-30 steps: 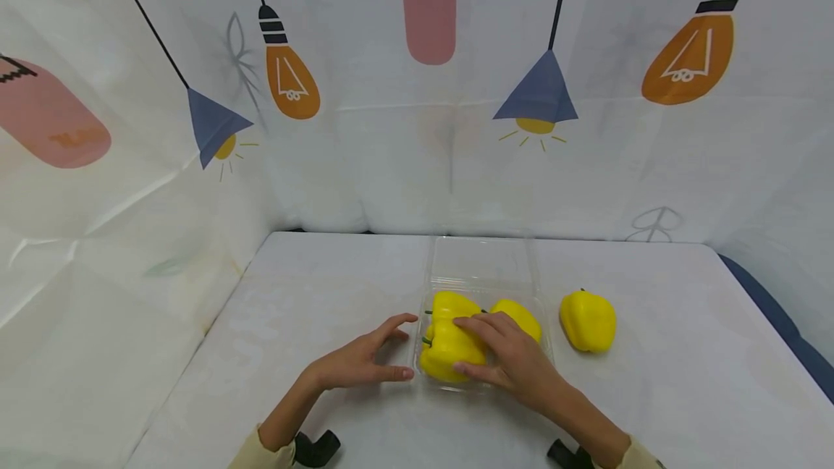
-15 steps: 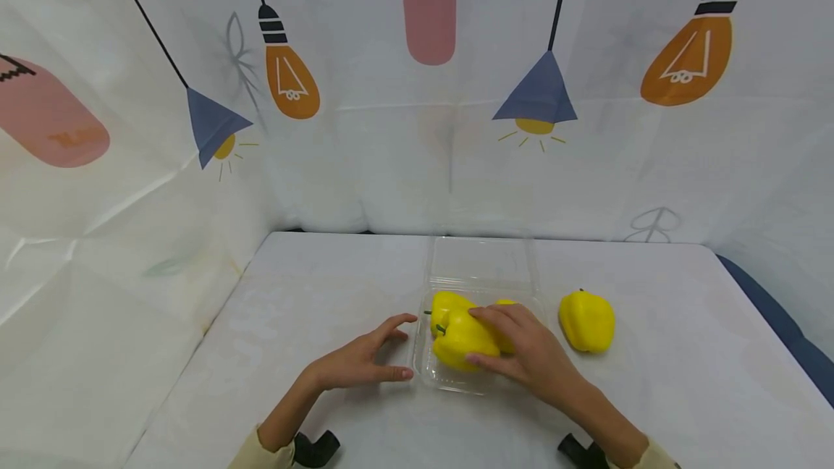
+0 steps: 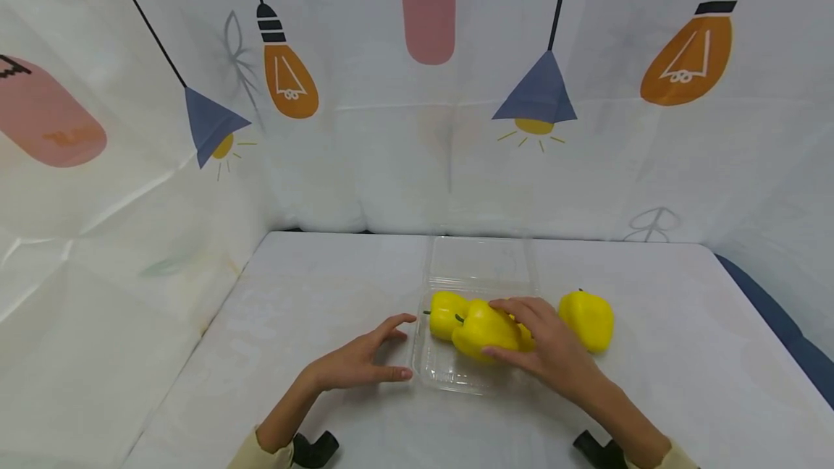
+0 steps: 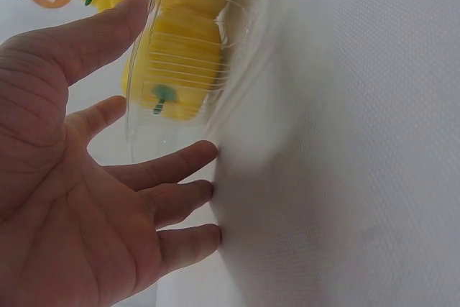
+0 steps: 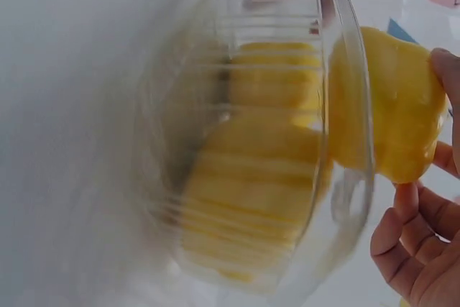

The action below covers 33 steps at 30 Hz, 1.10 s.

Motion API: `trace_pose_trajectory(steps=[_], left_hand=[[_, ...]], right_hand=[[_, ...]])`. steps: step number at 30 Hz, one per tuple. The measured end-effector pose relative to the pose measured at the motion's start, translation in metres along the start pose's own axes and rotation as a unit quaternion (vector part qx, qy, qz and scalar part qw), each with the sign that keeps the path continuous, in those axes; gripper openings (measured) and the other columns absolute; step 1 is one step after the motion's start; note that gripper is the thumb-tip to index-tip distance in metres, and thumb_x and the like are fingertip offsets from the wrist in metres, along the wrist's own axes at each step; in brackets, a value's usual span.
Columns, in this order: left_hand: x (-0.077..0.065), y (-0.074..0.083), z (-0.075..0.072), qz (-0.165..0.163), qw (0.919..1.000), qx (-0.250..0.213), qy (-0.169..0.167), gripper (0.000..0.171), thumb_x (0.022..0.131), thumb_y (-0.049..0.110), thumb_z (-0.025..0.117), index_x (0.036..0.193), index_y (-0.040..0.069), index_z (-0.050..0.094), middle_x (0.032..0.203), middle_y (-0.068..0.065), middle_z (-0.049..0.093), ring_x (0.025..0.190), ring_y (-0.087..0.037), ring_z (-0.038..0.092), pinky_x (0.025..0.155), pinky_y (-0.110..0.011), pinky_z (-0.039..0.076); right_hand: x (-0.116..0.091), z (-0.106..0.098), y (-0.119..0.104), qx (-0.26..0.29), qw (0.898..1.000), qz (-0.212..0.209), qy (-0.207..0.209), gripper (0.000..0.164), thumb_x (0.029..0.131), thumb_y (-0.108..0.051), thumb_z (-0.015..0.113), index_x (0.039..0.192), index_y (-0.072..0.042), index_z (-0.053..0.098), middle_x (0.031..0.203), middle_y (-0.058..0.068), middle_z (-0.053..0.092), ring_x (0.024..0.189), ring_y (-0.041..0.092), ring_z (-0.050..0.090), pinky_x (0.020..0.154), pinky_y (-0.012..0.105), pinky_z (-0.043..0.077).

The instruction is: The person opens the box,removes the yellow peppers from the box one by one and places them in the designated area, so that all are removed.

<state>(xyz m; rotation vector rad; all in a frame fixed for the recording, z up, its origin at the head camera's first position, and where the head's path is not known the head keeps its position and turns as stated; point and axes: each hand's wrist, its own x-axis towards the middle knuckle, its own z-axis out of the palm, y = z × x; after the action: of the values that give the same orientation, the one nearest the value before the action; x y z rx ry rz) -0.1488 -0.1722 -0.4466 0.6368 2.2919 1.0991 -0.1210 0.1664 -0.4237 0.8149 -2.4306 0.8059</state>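
My right hand (image 3: 554, 346) holds a yellow bell pepper (image 3: 482, 330) with a green stem between thumb and fingers. In the right wrist view the held pepper (image 5: 392, 106) is raised above the rim of a clear plastic clamshell box (image 3: 449, 376). Inside the box sit two more yellow peppers, one at the back left (image 3: 446, 313) and one at the right, mostly hidden by my right hand. Beside the box's left wall is my left hand (image 3: 355, 362), fingers spread, holding nothing. Its thumb and index finger are close to the rim; whether they touch it I cannot tell.
Another yellow pepper (image 3: 589, 320) stands on the white table (image 3: 339, 266) just right of the box. The clear lid (image 3: 482, 258) lies opened toward the back. A printed curtain (image 3: 365, 165) hangs behind the table and along its left side.
My right hand has lifted the front-left pepper and carried it rightward across the box, bringing the box's front-left floor into view. My left hand has stayed put.
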Motion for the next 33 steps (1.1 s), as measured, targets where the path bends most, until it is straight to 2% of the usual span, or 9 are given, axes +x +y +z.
trace_pose_trajectory(steps=[6,10,18,33], left_hand=[[-0.001,0.0,0.0,0.001,1.0,0.0,-0.001,0.079,0.088,0.046,0.073,0.151,0.039,0.026,0.14,-0.002,0.051,0.137,-0.026,0.037,0.108,-0.06,0.027],[-0.001,0.0,0.0,0.002,1.0,0.0,-0.001,0.078,0.088,0.044,0.073,0.15,0.04,0.026,0.14,-0.002,0.051,0.137,-0.025,0.037,0.108,-0.06,0.028],[-0.001,0.0,0.001,0.0,1.0,-0.005,0.001,0.078,0.088,0.043,0.073,0.15,0.042,0.026,0.14,-0.003,0.051,0.137,-0.027,0.037,0.108,-0.061,0.027],[0.0,0.001,0.0,0.0,1.0,0.002,-0.002,0.078,0.088,0.046,0.073,0.149,0.043,0.025,0.14,-0.003,0.051,0.136,-0.026,0.037,0.108,-0.06,0.028]], right_hand=[[-0.002,-0.012,0.004,-0.002,1.0,0.024,0.015,0.066,0.072,-0.042,0.088,0.127,-0.018,0.062,0.121,-0.007,0.062,0.098,0.014,0.056,0.068,0.027,0.051],[-0.002,-0.02,0.007,-0.002,0.999,0.028,0.027,0.067,0.069,-0.035,0.091,0.127,-0.017,0.062,0.119,-0.006,0.062,0.092,0.012,0.054,0.064,0.026,0.049],[-0.007,-0.033,0.015,-0.013,0.999,0.022,0.04,0.072,0.065,-0.029,0.093,0.127,-0.016,0.062,0.117,-0.004,0.062,0.09,0.01,0.051,0.064,0.018,0.045],[-0.012,-0.061,0.031,-0.063,0.993,0.081,0.058,0.071,0.062,-0.022,0.095,0.125,-0.014,0.063,0.112,0.0,0.062,0.089,0.012,0.05,0.067,0.018,0.043]])
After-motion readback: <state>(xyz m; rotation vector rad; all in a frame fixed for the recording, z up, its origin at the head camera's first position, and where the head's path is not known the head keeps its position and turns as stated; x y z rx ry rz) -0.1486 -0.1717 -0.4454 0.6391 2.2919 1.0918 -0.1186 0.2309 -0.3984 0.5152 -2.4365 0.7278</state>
